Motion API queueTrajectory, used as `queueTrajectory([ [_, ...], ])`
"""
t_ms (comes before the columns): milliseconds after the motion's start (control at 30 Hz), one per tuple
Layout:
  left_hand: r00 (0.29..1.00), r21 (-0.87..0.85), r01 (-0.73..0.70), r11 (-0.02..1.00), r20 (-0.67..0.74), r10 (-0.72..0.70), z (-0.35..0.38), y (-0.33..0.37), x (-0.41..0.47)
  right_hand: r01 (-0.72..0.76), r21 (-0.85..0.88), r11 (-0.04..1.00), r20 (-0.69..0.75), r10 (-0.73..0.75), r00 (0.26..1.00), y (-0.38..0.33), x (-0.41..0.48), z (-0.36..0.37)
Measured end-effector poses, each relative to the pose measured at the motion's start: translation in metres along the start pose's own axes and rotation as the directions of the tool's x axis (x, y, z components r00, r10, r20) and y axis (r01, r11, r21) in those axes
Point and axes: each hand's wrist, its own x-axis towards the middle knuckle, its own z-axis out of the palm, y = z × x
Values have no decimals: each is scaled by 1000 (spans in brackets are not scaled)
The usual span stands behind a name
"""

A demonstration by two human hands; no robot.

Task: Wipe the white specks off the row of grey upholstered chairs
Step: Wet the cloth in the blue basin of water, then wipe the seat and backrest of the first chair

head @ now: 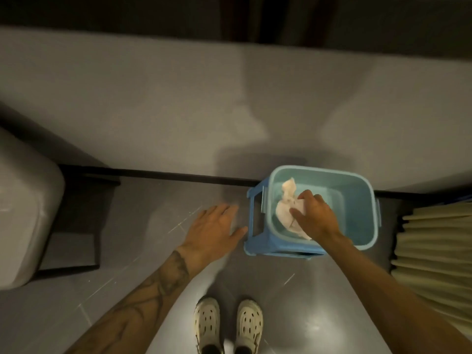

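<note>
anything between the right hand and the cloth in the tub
Nothing visible: the right hand is already inside the light blue tub, its fingers on the pale cloth. The left hand hovers open beside the blue stool.

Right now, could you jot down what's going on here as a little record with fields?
Right hand: reaching into the tub, fingers on the cloth
Left hand: open, spread flat, holding nothing
Cloth: pale, crumpled, lying inside the tub
Tub: light blue plastic, sitting on a stool
Stool: blue plastic, on the grey floor
Shoes: cream clogs, at the bottom of the view
Chair wiping: not yet begun
</note>
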Motion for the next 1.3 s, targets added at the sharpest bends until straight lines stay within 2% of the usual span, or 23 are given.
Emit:
queueTrajectory([
  [233,993,-40,71,997,-87,-74,-103,11,-100,159,60,985,-27,-158,987,-96,-102,-87],
  [367,975,-21,138,990,-174,-139,-148,-10,-161,256,60,965,-47,-254,966,-164,-152,-105],
  [467,964,-15,195,981,-180,-194,-172,-46,-207,314,44,949,-57,-311,949,-220,-186,-97],
  [633,953,-47,236,971,-185,-241,-192,-131,-291,369,50,928,-9,-369,929,-319,-244,-50],
  [933,947,-42,256,966,-187,-260,-224,-302,-416,402,98,910,-18,-402,915,-489,-324,64],
  [1067,932,-33,293,955,-213,-293,-239,-376,-443,406,121,906,-11,-408,913,-551,-335,109],
  [1300,920,-70,357,931,-149,-364,-251,-509,-436,348,147,926,46,-358,933,-655,-296,201],
])
